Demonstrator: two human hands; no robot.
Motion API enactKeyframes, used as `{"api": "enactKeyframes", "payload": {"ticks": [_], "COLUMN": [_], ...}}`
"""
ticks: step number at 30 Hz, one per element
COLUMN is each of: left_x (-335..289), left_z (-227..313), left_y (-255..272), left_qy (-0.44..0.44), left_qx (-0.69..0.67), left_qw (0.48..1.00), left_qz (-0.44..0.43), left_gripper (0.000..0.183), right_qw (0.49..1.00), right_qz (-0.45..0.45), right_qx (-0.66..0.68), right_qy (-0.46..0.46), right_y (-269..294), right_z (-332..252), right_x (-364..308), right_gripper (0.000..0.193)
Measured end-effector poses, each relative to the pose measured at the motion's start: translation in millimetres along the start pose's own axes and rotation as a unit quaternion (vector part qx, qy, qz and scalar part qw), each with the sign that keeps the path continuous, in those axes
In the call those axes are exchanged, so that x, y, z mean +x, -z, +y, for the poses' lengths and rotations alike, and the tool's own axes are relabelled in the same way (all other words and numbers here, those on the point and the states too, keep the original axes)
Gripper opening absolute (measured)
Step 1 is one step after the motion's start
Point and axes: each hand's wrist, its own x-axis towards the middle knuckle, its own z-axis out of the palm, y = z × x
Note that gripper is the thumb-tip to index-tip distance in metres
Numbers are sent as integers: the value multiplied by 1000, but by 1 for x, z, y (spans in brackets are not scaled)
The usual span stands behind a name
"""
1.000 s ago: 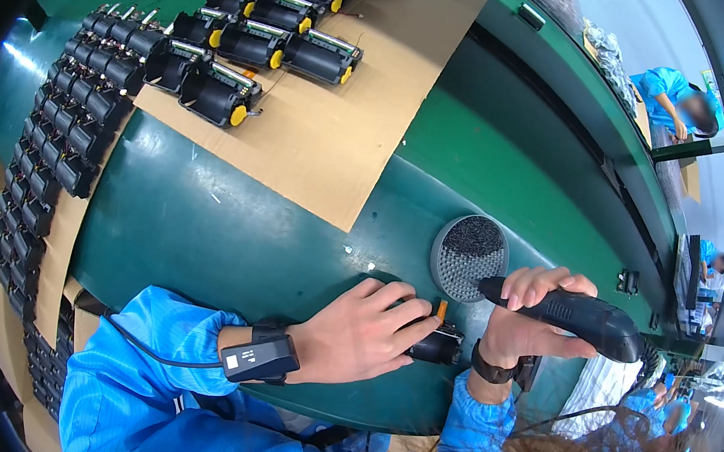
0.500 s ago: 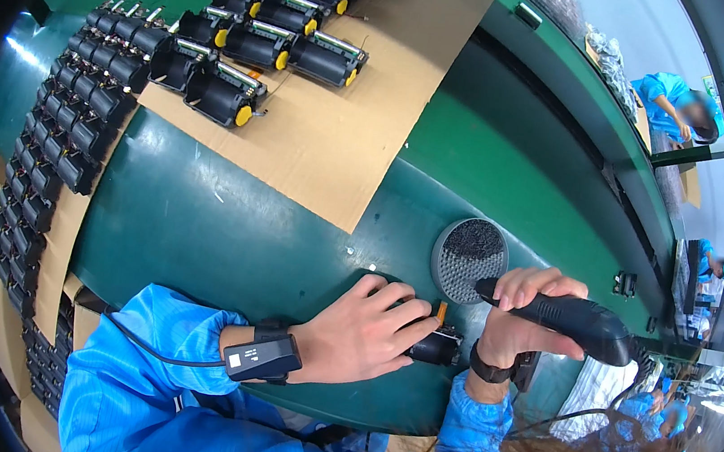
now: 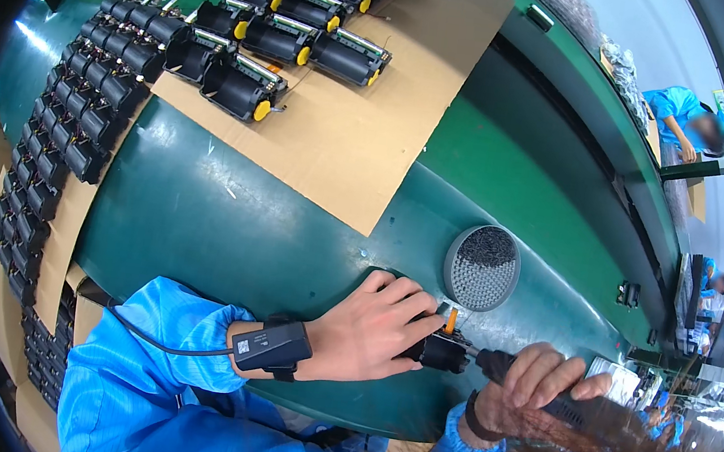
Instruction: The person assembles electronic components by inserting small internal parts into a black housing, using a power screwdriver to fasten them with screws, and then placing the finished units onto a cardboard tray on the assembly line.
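Note:
My left hand (image 3: 378,327) lies closed around a small black moulded assembly (image 3: 444,354) at the near edge of the green bench. An orange ribbon strip (image 3: 452,319) sticks up from this assembly, and part of it is covered by my fingers. My right hand (image 3: 534,384) grips a black power screwdriver (image 3: 497,365), which is held almost level. Its tip points left and meets the assembly's right end; whether it sits on a screw is too small to tell. Strands of hair hide the rear of the tool.
A round grey dish (image 3: 449,277) with small black screws stands just beyond my hands. Rows of black roller assemblies with yellow ends (image 3: 239,89) rest on cardboard (image 3: 358,180) at the far left, with more stacked (image 3: 81,160) along the left edge. Other people work at the far right.
My right hand has lowered the screwdriver from above, bringing its tip to the assembly. The left hand keeps its hold. The whole view has shifted slightly.

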Motion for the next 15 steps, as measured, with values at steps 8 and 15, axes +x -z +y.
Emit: {"api": "enactKeyframes", "payload": {"ticks": [8, 15], "left_x": [0, 1], "left_z": [1, 1], "left_y": [0, 0], "left_qy": [-2, 5], "left_qx": [-5, -2], "left_qw": [1000, 1000], "left_qz": [0, -10], "left_gripper": [63, 63], "right_qw": [996, 995], "right_qz": [-80, -80], "right_qx": [-30, -50], "right_qy": [-18, -28], "right_y": [-5, -4], "right_z": [12, 14], "right_x": [-20, -20], "right_gripper": [67, 68]}}
